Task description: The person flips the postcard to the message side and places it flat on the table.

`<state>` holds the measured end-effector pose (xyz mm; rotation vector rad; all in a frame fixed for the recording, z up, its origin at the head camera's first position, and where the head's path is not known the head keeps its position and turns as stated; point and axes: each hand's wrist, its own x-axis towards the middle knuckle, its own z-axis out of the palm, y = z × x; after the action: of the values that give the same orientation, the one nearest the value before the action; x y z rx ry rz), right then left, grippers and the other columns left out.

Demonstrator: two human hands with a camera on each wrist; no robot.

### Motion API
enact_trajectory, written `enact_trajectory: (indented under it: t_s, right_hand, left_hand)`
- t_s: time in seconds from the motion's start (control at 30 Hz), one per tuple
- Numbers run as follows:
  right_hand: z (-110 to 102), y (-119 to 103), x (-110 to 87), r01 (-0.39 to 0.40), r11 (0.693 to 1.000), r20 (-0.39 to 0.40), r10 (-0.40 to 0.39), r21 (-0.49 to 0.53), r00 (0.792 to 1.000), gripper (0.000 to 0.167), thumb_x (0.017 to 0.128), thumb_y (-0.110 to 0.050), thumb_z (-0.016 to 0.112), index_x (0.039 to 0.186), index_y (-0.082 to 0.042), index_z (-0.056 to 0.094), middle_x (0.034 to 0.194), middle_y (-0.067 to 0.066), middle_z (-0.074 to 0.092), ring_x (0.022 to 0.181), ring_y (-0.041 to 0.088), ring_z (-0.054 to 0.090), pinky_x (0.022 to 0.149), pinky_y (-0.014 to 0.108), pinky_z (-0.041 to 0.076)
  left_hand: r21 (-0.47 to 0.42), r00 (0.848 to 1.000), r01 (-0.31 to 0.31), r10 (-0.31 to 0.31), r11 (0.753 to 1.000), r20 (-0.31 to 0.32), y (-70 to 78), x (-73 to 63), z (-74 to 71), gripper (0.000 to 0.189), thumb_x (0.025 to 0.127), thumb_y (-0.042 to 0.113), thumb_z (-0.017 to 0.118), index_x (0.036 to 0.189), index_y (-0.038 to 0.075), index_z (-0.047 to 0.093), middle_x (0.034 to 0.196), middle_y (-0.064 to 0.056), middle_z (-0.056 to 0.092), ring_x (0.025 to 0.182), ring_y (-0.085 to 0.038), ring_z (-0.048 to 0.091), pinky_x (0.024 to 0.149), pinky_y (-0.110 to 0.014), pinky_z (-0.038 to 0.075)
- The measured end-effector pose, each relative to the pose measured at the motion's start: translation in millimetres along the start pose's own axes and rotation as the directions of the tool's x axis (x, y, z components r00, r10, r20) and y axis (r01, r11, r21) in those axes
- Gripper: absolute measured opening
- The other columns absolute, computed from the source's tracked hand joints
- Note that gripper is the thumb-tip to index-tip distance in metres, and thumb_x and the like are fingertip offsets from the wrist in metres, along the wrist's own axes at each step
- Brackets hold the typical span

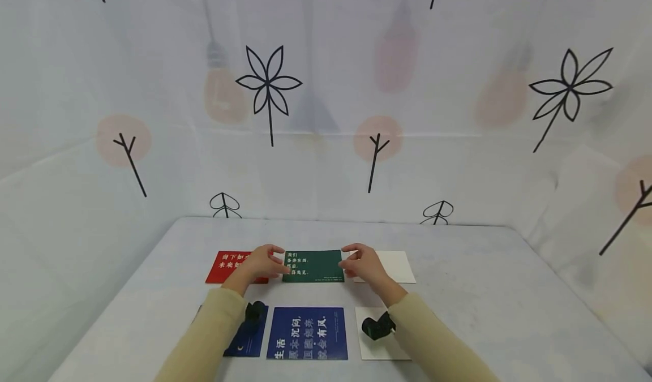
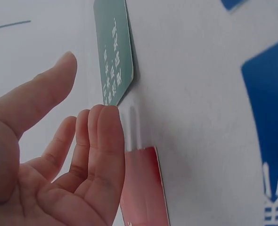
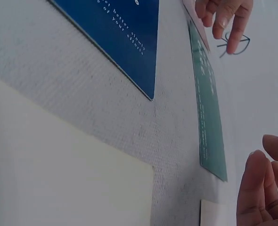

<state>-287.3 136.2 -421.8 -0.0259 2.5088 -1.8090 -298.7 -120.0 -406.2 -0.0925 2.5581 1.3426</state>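
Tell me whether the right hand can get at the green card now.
Probably yes: the empty right hand is by the right end of the green card, and nothing lies on top of it.

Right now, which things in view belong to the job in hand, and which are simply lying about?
Likely the job:
green lettered card, between left hand and right hand

Apparently just lying about:
red lettered card
blue moon-printed card
blue lettered card
far white card
near off-white card
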Motion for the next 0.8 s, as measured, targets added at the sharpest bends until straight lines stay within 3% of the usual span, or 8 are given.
enact_trajectory:
  t_s: [0.43,0.63,0.8]
  right_hand:
    - [8,0,13.8,-0.011,0.994,0.050,0.016,-0.105,0.999,0.046,0.076,0.000,0.073,0.118,0.003,0.055,0.075,0.008,0.058,0.057,0.015,0.057,0.056,0.028,0.052]
    - [10,1,20.6,-0.050,0.974,0.081,0.069,-0.220,0.994,0.054,0.072,0.002,0.075,0.121,0.001,0.052,0.074,0.006,0.058,0.058,0.014,0.056,0.054,0.026,0.047]
    - [11,-1,25.8,-0.094,0.956,0.101,0.126,-0.277,0.987,0.065,0.072,0.003,0.075,0.130,0.001,0.046,0.078,0.008,0.058,0.061,0.015,0.060,0.059,0.029,0.049]
  left_hand:
    - [0.068,0.997,0.050,-0.054,0.996,0.058,2.8,6.8,-2.9,0.070,0.074,0.011,0.079,0.134,0.008,0.044,0.107,-0.014,0.059,0.079,-0.021,0.061,0.076,-0.032,0.053]
    - [0.093,0.992,0.064,-0.073,0.994,0.103,3.8,10.4,-3.4,0.075,0.073,0.006,0.079,0.138,0.008,0.040,0.110,-0.016,0.057,0.083,-0.022,0.057,0.075,-0.031,0.052]
    - [0.179,0.991,0.078,-0.096,0.981,0.094,1.1,19.0,-0.2,0.079,0.070,0.005,0.080,0.138,0.011,0.040,0.111,-0.014,0.055,0.086,-0.022,0.053,0.072,-0.030,0.049]
